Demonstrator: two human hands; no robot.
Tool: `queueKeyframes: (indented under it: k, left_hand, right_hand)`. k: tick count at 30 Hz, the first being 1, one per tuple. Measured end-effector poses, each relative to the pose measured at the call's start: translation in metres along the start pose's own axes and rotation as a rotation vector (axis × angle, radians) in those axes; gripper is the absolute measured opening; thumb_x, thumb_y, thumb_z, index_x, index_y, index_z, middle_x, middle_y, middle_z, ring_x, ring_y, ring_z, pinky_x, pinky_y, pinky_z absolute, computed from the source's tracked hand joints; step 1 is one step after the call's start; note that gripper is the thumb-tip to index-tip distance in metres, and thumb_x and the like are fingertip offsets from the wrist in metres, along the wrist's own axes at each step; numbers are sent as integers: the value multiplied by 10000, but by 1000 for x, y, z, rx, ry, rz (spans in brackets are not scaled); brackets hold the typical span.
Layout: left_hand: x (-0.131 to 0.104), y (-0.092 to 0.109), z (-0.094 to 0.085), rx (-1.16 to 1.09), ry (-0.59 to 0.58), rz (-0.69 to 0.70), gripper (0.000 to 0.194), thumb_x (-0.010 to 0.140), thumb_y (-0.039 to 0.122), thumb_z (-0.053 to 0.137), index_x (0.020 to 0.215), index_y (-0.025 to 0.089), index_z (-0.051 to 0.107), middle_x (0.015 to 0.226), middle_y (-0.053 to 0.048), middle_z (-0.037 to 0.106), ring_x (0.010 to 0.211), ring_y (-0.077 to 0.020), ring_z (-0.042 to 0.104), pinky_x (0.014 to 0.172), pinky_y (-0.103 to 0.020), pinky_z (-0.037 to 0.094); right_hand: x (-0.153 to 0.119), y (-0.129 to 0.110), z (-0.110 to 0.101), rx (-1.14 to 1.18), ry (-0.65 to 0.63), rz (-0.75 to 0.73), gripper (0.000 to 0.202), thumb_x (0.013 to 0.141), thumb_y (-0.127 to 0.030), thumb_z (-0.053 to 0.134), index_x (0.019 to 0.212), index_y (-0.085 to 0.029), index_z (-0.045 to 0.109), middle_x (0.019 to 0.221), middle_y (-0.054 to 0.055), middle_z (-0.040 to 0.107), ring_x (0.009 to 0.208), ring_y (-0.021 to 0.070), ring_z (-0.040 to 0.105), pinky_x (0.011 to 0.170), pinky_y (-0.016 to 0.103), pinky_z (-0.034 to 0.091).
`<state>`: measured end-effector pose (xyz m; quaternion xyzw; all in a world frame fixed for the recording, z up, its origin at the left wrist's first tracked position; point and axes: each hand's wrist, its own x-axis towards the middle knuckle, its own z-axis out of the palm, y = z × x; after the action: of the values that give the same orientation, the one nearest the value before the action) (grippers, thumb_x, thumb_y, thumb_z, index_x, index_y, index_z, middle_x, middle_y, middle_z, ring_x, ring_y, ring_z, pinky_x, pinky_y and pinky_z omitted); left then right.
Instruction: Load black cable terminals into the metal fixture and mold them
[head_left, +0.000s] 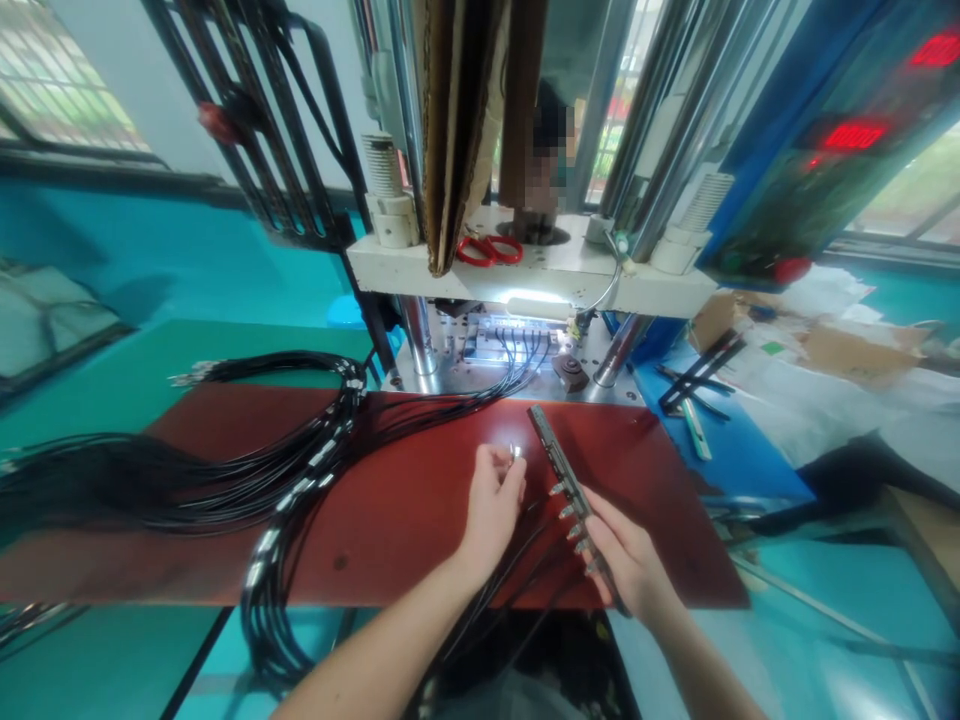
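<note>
My left hand (491,505) is closed in a pinch on a small metal connector (515,453) above the reddish-brown board (420,520). To its right, my right hand (630,555) grips a long dark metal bar (555,450), tilted with its far end toward the press. Several metal connector ends (576,530) stick out of the bar's left side, and black cables (517,560) run down from there toward my lap. Under the press, a lit metal mould (517,342) holds the ends of several more black cables (457,405).
A large bundle of black cables (315,470) curves over the board's left side. Red-handled scissors (491,250) lie on the press's white plate (637,285). At the right are a green cutter (696,430), pliers, and a heap of plastic bags (847,390).
</note>
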<state>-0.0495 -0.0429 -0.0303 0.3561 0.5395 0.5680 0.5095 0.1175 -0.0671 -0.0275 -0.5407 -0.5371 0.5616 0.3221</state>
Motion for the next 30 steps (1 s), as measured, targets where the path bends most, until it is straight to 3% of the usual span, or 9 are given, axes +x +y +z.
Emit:
queueKeyframes:
  k: [6,14,20,24,28,30]
  left_hand:
    - [0,-1,-2,210,-114,155,219,778,341,497,647,173,448,514,54,427,491,-82,381,516,-205,323]
    - [3,7,1,54,-208,-122,324,696,401,582,550,171,407,410,83,335,392,-52,255,434,-198,219]
    - [6,3,2,138,-171,-13,274,708,330,559,545,165,414,454,65,373,437,-61,307,452,-195,247]
    - [12,3,-5,161,-226,11,283,761,388,491,590,167,443,483,49,421,440,-69,350,442,-192,270]
    - [18,12,-15,74,-147,-89,337,804,514,361,710,198,434,465,78,336,365,-63,251,363,-182,190]
    - [17,15,-18,58,-169,-171,362,808,545,316,697,209,391,445,92,273,351,-61,176,350,-182,126]
  right_hand:
    - [-1,1,-1,-2,-26,7,593,803,-506,448,1295,-180,397,534,-39,515,322,75,418,310,209,376]
    - [2,2,-5,-47,-76,15,577,809,-503,430,1296,-195,398,546,-34,535,299,59,419,289,182,360]
    - [4,1,-2,-142,-135,-27,553,840,-474,392,1314,-191,370,503,-50,506,300,60,420,315,185,386]
    - [5,0,-1,-134,-135,-34,554,836,-477,397,1307,-184,382,455,-64,472,295,66,408,308,183,373]
    - [3,-2,0,-39,-36,34,564,804,-476,442,1281,-177,419,507,-42,525,291,62,412,288,179,345]
    - [3,-3,0,-8,20,53,565,784,-480,463,1258,-173,450,515,-37,533,285,61,409,284,180,342]
